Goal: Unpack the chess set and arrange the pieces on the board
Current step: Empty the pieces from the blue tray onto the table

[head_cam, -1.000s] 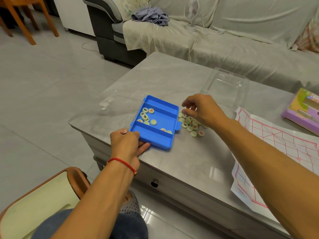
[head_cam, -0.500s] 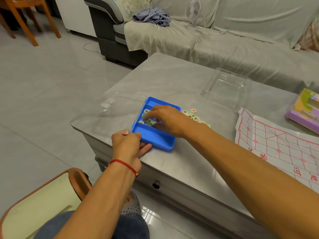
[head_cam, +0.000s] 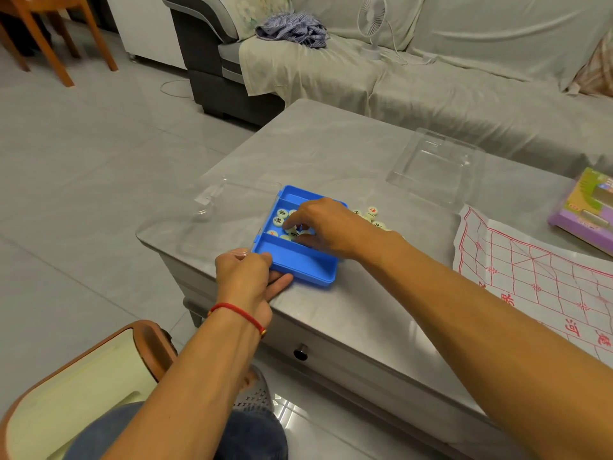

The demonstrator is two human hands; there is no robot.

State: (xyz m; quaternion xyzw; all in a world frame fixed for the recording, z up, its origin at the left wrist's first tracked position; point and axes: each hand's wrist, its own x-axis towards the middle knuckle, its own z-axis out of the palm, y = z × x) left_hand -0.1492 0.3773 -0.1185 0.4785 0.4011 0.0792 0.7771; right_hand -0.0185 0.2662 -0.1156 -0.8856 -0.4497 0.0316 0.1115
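Observation:
A blue plastic tray (head_cam: 298, 260) sits near the grey table's left front corner, with several round cream chess pieces (head_cam: 278, 221) in its far compartment. My left hand (head_cam: 247, 277) grips the tray's near left corner. My right hand (head_cam: 328, 227) reaches into the far compartment, its fingers curled down over the pieces there. More pieces (head_cam: 371, 212) lie in a pile on the table just right of the tray, partly hidden by my right wrist. The paper board (head_cam: 537, 280), white with red lines, lies unfolded at the right.
A clear plastic lid (head_cam: 434, 167) lies behind the pile; another clear cover (head_cam: 229, 207) lies left of the tray. A purple and green box (head_cam: 587, 210) is at the far right. A covered sofa with a small fan (head_cam: 373, 24) stands behind the table (head_cam: 365, 310).
My right hand left the pile beside the tray and moved left into the tray's far compartment, where it now curls over the pieces. The left hand kept its hold on the tray.

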